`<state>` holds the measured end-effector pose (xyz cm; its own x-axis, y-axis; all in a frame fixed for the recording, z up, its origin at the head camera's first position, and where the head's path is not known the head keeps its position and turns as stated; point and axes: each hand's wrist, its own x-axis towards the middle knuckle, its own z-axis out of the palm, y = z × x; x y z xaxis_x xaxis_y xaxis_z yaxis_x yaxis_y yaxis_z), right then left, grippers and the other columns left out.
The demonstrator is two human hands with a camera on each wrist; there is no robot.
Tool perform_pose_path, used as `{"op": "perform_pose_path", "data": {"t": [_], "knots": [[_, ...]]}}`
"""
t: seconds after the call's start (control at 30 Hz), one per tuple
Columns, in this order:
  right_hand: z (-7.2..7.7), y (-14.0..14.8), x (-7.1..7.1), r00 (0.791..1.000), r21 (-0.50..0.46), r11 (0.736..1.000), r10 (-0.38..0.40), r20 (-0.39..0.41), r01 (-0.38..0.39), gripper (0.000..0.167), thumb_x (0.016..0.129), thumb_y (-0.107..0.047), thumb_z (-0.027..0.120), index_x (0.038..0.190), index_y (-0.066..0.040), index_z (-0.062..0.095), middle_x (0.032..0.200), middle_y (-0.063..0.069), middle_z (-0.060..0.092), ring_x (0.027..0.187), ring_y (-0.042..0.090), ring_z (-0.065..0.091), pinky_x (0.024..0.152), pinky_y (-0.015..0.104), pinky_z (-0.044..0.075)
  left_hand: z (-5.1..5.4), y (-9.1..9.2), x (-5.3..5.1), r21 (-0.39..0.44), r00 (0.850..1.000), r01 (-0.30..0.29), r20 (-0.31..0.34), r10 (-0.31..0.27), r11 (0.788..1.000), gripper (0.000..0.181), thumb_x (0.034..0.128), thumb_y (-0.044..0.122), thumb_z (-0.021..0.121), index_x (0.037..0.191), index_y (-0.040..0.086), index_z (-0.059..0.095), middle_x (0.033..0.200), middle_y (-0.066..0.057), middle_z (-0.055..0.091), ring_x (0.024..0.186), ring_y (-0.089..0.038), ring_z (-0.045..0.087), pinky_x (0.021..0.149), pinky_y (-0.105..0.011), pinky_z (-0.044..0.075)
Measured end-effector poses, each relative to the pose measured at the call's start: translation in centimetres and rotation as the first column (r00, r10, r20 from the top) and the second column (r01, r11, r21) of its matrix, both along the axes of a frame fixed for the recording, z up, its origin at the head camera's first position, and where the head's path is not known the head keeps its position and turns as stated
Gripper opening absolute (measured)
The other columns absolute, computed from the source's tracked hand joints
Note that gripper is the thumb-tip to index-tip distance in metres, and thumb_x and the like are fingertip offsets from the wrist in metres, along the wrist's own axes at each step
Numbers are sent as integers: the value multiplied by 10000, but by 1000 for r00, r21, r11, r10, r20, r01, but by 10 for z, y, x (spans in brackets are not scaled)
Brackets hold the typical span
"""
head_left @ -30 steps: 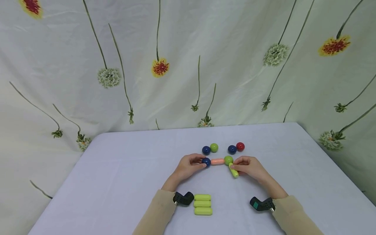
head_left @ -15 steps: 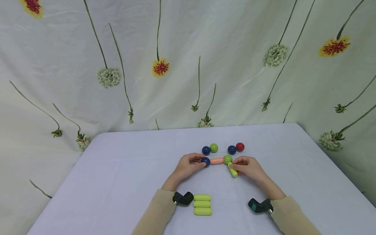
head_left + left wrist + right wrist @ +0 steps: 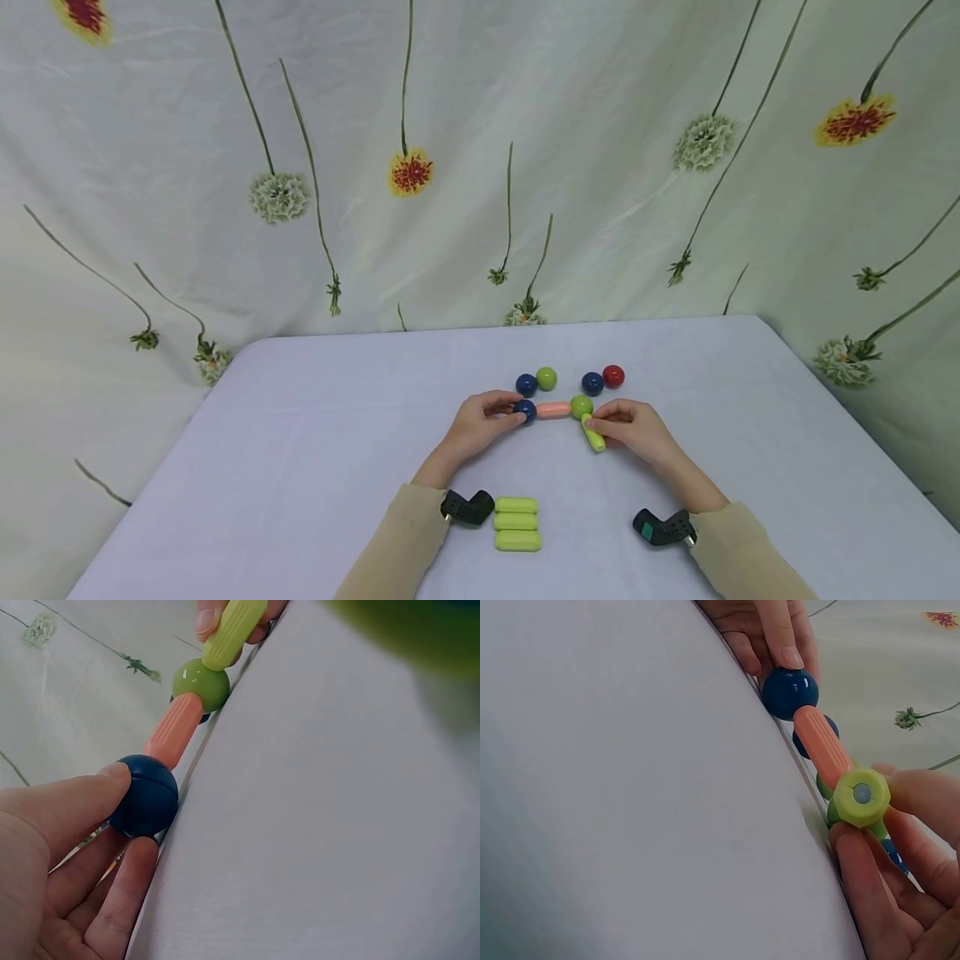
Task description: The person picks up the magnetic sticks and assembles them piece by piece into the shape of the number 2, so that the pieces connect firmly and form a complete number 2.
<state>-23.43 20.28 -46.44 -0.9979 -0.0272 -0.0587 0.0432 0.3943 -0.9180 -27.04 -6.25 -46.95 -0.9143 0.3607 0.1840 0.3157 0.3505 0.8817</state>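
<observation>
My left hand (image 3: 478, 425) pinches a dark blue ball (image 3: 146, 796) between thumb and fingers. An orange-pink ridged rod (image 3: 175, 731) runs from this ball to a green ball (image 3: 582, 407). Touching the green ball is one end of a yellow-green rod (image 3: 595, 437), which slants toward me. My right hand (image 3: 634, 429) pinches that rod between thumb and fingers. In the right wrist view the yellow-green rod (image 3: 862, 797) is seen end-on, with a grey disc in its tip; it hides most of the green ball there.
Behind the hands sit a blue ball (image 3: 527, 384) beside a green ball (image 3: 547, 378), and another blue ball (image 3: 592, 383) beside a red ball (image 3: 613, 376). Several yellow-green rods (image 3: 517, 523) lie stacked side by side near my left wrist. A flowered cloth (image 3: 337, 167) hangs behind the table (image 3: 300, 467).
The held ball-and-rod chain and my right hand have shifted very slightly left. Both hands keep the same grip, and the loose balls and rods stay in place.
</observation>
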Motion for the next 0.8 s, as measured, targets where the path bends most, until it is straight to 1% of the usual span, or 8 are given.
{"op": "perform_pose_path", "data": {"t": [0.3, 0.43, 0.53, 0.6, 0.67, 0.8], "knots": [[0, 0, -1, 1000, -16, 1000, 0, -7, 0, 309, 808, -259, 745, 961, -6, 655, 836, 38, 661, 730, 147, 576, 648, 237, 504, -1, 1, -1, -7, 1000, -10, -9, 10, 1000, 312, 850, 212, 707, 1132, 86, 669, 1110, -53, 650, 975, -177, 603, 854, -315, 486], [0, 0, 0, 1000, -20, 1000, 1, -16, -1, 313, 807, -261, 745, 963, -6, 654, 842, 38, 663, 730, 146, 576, 647, 235, 502, 0, 1, -1, 1, 1000, -11, -7, 11, 1000, 315, 847, 211, 709, 1131, 80, 669, 1112, -61, 652, 977, -189, 607, 855, -324, 490], [-1, -1, 0, 1000, -18, 1000, 3, -18, -4, 313, 809, -259, 744, 969, -6, 651, 849, 42, 662, 732, 150, 580, 650, 237, 506, 0, 1, 0, -5, 1000, -19, -7, 19, 1000, 320, 848, 240, 709, 1129, 91, 671, 1110, -51, 652, 982, -185, 606, 862, -334, 485], [-1, -1, 0, 1000, -19, 1000, 6, -17, -6, 310, 812, -251, 741, 974, -4, 648, 849, 46, 661, 731, 155, 584, 652, 240, 510, 0, 1, 0, -14, 999, -34, -13, 34, 999, 315, 850, 264, 706, 1119, 103, 677, 1095, -38, 657, 981, -174, 604, 859, -334, 483], [-1, -1, 0, 1000, -16, 1000, 10, -16, -11, 310, 815, -248, 738, 980, -3, 644, 847, 46, 660, 729, 155, 587, 653, 242, 514, -1, 1, -1, -11, 998, -61, -30, 61, 998, 300, 852, 279, 701, 1097, 106, 686, 1064, -28, 667, 968, -167, 607, 842, -329, 486], [-1, -1, -1, 1000, -24, 1000, 13, -12, -13, 310, 818, -244, 736, 981, 0, 638, 845, 48, 660, 727, 150, 590, 653, 247, 519, -1, 1, -3, 22, 990, -123, -64, 124, 992, 246, 861, 255, 690, 1048, 97, 695, 1007, -23, 678, 948, -167, 613, 816, -318, 495]]}}
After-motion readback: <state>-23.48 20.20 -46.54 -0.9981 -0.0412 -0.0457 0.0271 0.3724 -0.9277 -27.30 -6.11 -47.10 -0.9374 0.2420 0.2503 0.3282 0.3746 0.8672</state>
